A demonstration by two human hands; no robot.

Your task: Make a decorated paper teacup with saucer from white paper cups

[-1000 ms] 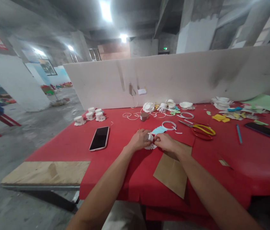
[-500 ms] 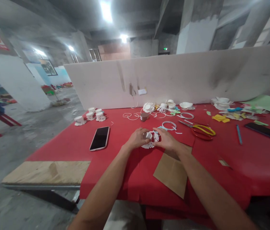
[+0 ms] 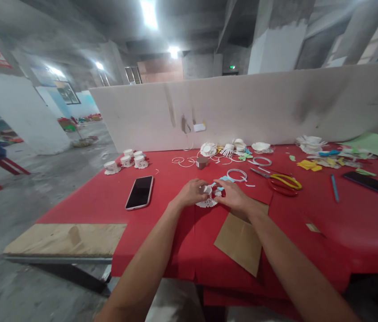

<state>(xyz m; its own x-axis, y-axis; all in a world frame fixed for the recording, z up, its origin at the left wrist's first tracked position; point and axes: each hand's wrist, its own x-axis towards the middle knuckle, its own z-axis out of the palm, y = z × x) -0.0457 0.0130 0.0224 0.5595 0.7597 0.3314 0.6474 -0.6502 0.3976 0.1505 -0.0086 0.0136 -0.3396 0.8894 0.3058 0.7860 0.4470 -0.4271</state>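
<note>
Centrally, both hands, left hand point(image 3: 191, 192) and right hand point(image 3: 234, 197), pinch a frilly white paper cup point(image 3: 208, 197) on the red-covered desk point(image 3: 162, 214); glossy black phone point(image 3: 139, 192) left, yellow-handled scissors point(image 3: 281, 181) right.

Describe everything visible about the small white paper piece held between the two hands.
The white paper piece looks like a small cut paper cup with a fringed, frilly edge spreading at its base. It rests low over the red table cover, pinched between the left hand and the right hand, whose fingers hide much of it. Finer detail is too small to tell.
</note>
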